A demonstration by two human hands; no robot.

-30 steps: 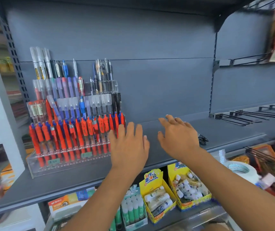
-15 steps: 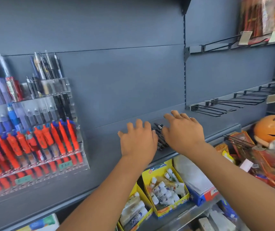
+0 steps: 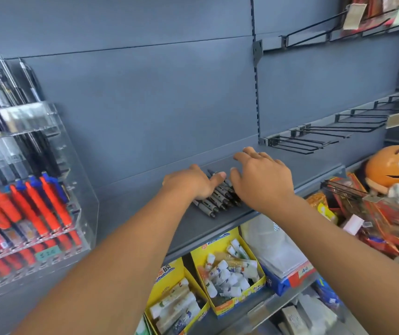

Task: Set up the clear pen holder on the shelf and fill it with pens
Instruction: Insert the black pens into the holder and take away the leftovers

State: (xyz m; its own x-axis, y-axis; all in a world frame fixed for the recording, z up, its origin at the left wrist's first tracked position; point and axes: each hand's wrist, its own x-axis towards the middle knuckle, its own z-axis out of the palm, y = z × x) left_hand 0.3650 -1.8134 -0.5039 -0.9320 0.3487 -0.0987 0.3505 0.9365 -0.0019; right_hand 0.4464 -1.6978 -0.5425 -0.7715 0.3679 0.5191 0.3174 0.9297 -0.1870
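Loose bundle of grey pens [image 3: 217,201] lying flat on the grey shelf [image 3: 126,209], close to its front edge. Left hand [image 3: 190,183] rests palm-down on the bundle with the thumb laid across it; its fingers are hidden, so a grip cannot be told. Right hand [image 3: 263,181], fingers spread and relaxed, covers the bundle's right end; the 2 hands nearly meet. Clear pen holder [image 3: 72,165], stocked, stands well left of the left hand, bare shelf between. Wire hooks [image 3: 302,142] project beyond the right hand

place: stationery shop | evidence: grey retail shelving [image 3: 314,170], display hooks [image 3: 302,141], boxed glue sticks [image 3: 227,269], price tags [image 3: 397,118]
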